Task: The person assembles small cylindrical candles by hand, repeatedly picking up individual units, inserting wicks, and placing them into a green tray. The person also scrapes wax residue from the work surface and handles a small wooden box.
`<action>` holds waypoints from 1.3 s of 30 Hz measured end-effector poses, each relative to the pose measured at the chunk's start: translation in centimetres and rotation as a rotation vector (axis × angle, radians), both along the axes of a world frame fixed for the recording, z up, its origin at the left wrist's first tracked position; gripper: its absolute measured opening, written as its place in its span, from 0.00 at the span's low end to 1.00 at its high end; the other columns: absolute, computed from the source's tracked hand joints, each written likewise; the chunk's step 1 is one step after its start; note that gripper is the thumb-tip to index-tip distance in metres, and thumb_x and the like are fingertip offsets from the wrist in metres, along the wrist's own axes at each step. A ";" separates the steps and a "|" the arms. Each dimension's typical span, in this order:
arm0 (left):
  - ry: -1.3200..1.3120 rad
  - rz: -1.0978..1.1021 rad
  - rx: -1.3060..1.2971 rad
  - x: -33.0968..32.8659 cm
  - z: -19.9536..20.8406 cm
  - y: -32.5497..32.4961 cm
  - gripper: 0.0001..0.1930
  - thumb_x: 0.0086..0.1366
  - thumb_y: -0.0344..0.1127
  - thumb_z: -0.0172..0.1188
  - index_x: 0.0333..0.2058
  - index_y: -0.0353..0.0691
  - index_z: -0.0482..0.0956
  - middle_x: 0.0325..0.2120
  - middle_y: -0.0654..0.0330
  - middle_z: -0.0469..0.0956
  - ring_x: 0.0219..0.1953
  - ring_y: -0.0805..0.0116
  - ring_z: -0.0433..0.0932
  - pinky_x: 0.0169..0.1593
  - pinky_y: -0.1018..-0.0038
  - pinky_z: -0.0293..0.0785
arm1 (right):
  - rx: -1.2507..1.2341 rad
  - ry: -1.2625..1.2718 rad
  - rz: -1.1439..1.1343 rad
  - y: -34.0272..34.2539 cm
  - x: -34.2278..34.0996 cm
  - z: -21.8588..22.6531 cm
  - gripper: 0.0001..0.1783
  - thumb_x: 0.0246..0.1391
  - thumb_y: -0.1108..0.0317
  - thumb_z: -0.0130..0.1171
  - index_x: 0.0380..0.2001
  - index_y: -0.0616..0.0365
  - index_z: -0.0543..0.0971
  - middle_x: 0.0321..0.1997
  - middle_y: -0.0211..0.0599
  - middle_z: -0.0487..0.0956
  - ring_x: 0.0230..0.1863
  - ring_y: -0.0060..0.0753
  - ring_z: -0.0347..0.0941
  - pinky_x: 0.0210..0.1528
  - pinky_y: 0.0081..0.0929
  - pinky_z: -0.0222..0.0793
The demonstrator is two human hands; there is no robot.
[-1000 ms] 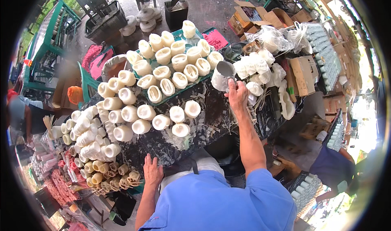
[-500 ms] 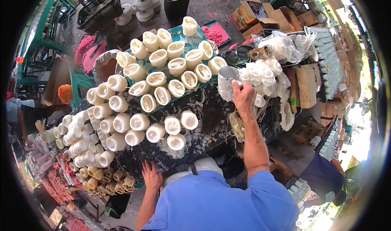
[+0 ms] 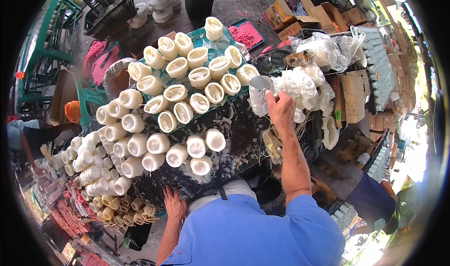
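Note:
My right hand (image 3: 281,107) is closed around the handle of a grey metal mug (image 3: 260,84), which is beside a heap of white wax pieces (image 3: 304,87) at the table's right. My left hand (image 3: 174,207) lies with fingers spread on the near edge of the black, wax-spattered table (image 3: 220,172), holding nothing. Cream wax candles with hollowed tops and wicks (image 3: 199,78) stand on a teal tray (image 3: 225,45) at the far side. Rounder white candles (image 3: 158,143) stand in front of it, several with wicks showing.
Smaller cream cups (image 3: 91,174) crowd the table's left end. A bundle of wicks (image 3: 272,144) lies below the mug. Plastic bags (image 3: 323,52) and cardboard boxes (image 3: 354,97) flank the right side. Pink wax fills a tray (image 3: 260,46) beyond. Another person (image 3: 370,200) is at lower right.
The view has shifted slightly, so the candles sit a little farther left in the picture. My right hand keeps its hold on the mug, and my left hand stays on the table edge.

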State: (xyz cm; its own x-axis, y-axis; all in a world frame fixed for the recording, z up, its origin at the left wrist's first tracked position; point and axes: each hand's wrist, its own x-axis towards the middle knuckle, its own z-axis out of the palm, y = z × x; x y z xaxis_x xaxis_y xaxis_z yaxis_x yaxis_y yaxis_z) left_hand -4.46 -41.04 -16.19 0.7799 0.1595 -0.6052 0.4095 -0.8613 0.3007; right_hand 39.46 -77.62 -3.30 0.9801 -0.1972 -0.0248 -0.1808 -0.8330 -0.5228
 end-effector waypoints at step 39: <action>-0.056 0.059 -0.013 -0.6 -0.2 -0.9 0.42 0.61 0.39 0.70 0.72 0.32 0.67 0.79 0.31 0.48 0.79 0.26 0.49 0.73 0.42 0.63 | 0.036 -0.015 0.184 1.6 -1.8 -0.6 0.22 0.60 0.56 0.73 0.25 0.65 0.80 0.20 0.49 0.83 0.24 0.54 0.82 0.32 0.48 0.75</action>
